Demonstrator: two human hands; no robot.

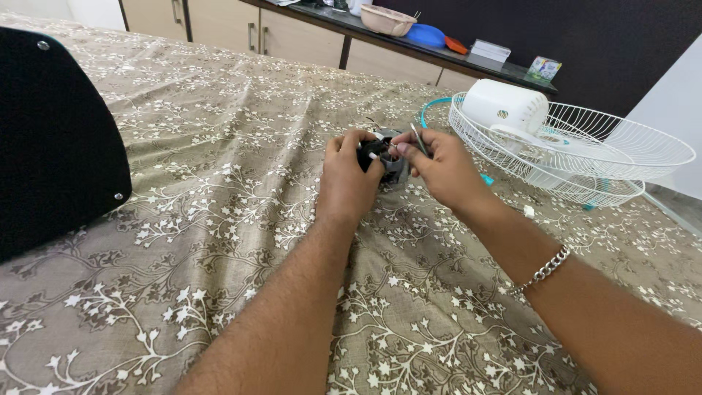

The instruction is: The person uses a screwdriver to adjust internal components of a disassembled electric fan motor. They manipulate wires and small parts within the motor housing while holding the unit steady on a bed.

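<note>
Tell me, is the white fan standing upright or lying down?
Lying down. The white fan's wire guard lies flat on the patterned cloth like a bowl, open side up, with the white motor housing resting inside it.

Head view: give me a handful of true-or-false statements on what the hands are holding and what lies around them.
1. The left hand grips a small dark part. True.
2. The right hand is empty. False: it pinches a thin metal tool at the dark part.
3. The white wire fan guard lies to the right of the hands. True.
4. The right wrist is bare. False: it wears a silver chain bracelet.
5. The hands work over bare wood. False: a brown floral cloth covers the surface.
</note>
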